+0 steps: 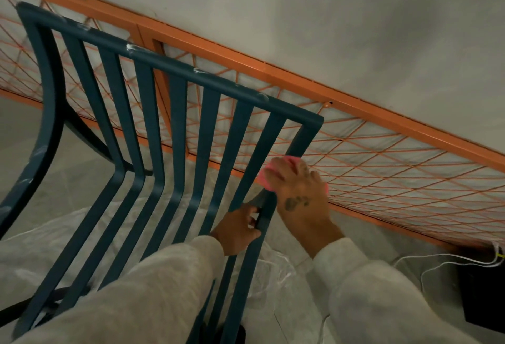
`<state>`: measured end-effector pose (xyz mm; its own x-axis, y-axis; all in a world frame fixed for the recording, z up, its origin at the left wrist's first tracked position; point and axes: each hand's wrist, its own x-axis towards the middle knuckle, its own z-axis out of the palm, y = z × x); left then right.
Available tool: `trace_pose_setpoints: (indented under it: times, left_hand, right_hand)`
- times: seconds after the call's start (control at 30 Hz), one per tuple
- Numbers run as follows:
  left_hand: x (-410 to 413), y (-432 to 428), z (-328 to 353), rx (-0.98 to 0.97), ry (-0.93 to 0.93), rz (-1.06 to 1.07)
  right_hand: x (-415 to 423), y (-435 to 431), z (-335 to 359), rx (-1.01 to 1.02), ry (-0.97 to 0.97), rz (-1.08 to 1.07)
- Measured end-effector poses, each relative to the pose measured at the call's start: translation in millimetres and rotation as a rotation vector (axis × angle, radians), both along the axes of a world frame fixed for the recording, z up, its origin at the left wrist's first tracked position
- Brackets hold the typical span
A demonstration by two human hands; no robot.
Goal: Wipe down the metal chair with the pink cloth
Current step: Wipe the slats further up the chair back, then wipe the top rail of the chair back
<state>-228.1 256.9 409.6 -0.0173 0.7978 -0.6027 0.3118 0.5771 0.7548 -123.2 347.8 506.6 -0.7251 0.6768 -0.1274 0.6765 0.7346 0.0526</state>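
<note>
On chair [169, 114] right edge, right hand [300, 193] pressing pink cloth [266, 177], left hand [240, 230] gripping slat.

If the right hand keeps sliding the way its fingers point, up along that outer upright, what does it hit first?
Probably the chair's top rail corner. The right hand presses the pink cloth on the outer upright, which looks bare up to there. Depth is uncertain.

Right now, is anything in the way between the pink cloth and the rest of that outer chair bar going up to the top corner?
Nothing visible blocks it. The right hand presses the pink cloth on the blue metal slatted chair; its outer bar runs bare to the top corner. The left hand grips lower.
</note>
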Motion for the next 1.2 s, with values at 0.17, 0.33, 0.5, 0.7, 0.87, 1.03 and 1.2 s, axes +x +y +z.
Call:
trace_pose_setpoints:
  times: [0.17,0.33,0.5,0.7,0.87,1.03,1.2]
  left_hand:
    - [0.1,-22.5,0.2,-0.020,0.083,-0.099]
    - [-12.8,-24.6,2.9,0.032,0.134,-0.124]
    - [-51.8,-4.7,40.5,0.182,0.089,0.133]
    - [-117.2,37.3,122.9,0.693,0.380,0.196]
    - [-157.6,80.5,177.8,0.811,0.686,-0.061]
    - [-177.1,100.5,188.2,0.739,0.912,-0.327]
    - [-178.6,106.1,187.4,0.674,0.937,-0.380]
  right_hand:
    - [-4.5,-43.7,-32.7,-0.285,-0.306,0.018]
    - [6.5,-27.8,-28.5,-0.258,-0.113,0.069]
    - [8.5,-6.6,37.7,-0.458,0.592,-0.362]
    - [-4.0,12.3,94.1,-0.640,0.846,-0.566]
    - [-24.2,30.1,114.1,-0.493,0.977,-0.551]
    - [-32.5,41.8,90.9,-0.310,0.976,-0.444]
    - [-45.1,27.8,45.3,0.007,0.709,-0.467]
